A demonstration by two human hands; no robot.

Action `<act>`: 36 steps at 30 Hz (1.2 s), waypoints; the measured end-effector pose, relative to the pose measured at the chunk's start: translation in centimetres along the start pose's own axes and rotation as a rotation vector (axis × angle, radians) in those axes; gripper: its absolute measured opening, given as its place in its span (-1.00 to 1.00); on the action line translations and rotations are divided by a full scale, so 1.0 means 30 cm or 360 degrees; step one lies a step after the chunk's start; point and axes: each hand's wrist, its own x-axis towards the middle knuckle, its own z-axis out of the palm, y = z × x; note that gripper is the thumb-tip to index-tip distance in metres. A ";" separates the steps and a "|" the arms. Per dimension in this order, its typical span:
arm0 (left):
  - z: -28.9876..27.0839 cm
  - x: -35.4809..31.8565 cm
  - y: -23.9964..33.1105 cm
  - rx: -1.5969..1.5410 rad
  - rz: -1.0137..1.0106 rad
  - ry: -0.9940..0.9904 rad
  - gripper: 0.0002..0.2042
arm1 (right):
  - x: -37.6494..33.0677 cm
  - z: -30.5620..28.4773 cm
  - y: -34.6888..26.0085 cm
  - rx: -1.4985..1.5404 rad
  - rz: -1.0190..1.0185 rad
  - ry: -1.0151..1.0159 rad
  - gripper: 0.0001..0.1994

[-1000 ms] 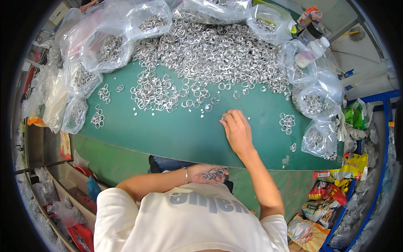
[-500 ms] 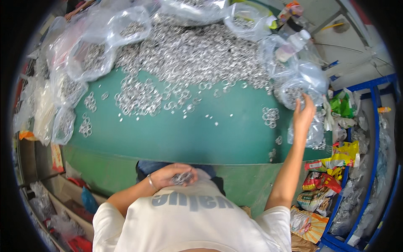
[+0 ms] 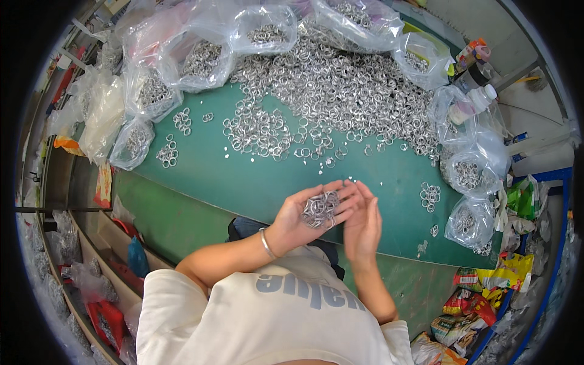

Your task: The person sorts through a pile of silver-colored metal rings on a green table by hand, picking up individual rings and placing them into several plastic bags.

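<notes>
Shiny metal rings [image 3: 320, 208], glossy clear plastic bags [image 3: 201, 58], matt green tabletop [image 3: 243, 182].

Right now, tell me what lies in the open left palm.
A cluster of small silver metal rings lies in the left hand. The right hand stands edge-on beside it. Palm skin under the rings is covered.

Handful of rings [image 3: 319, 208] lies in left hand [image 3: 304, 220]; right hand [image 3: 363, 226] beside it; ring heap [image 3: 340, 85] behind.
</notes>
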 end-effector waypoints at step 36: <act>0.782 0.800 0.752 0.2978 0.1770 0.0013 -0.71 | 0.165 -0.026 0.088 -0.0579 -0.0233 0.0231 -0.76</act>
